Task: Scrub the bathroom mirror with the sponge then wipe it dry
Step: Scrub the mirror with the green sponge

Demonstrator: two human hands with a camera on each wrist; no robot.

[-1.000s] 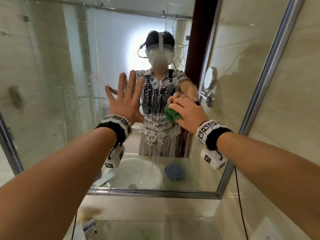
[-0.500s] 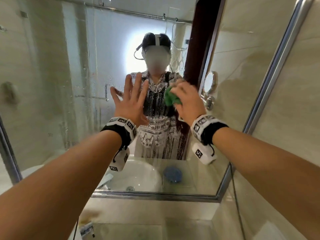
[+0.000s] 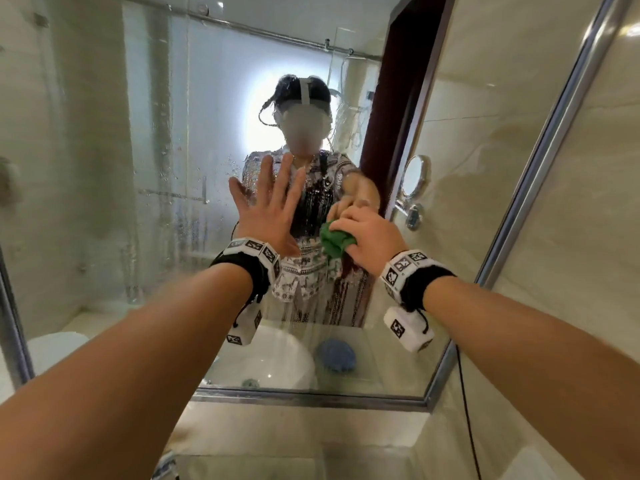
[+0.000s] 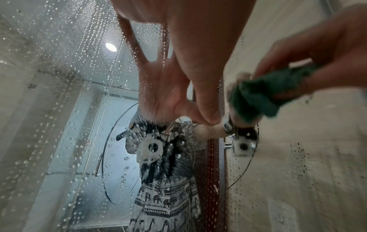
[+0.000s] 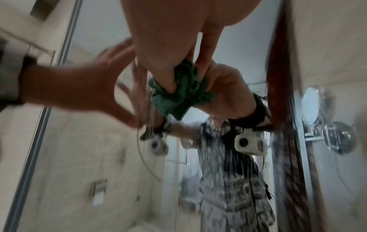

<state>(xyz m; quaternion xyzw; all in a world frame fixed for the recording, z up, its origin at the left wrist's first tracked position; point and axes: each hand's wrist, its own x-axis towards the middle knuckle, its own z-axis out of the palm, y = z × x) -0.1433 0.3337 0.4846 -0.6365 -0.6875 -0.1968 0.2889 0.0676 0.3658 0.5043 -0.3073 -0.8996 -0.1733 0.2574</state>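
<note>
A wet bathroom mirror (image 3: 104, 168) with a metal frame fills the view, beaded with water droplets and streaks. The left hand (image 3: 268, 209) is flat against the mirror near its middle, fingers straight and spread, holding nothing. Just to the right of it, the right hand (image 3: 367, 239) has its fingers curled around a crumpled green sponge (image 3: 337, 242), pressing it against the mirror. From the right wrist camera, the sponge (image 5: 182, 94) bunches out between thumb and fingers and meets its own reflection. Both wrists wear black bands with patterned markers. Reflected low in the mirror are a white basin (image 3: 277, 362) and a blue round object (image 3: 336, 355) beside it. A small round shaving mirror (image 3: 414, 176) is reflected to the right of the hands.
</note>
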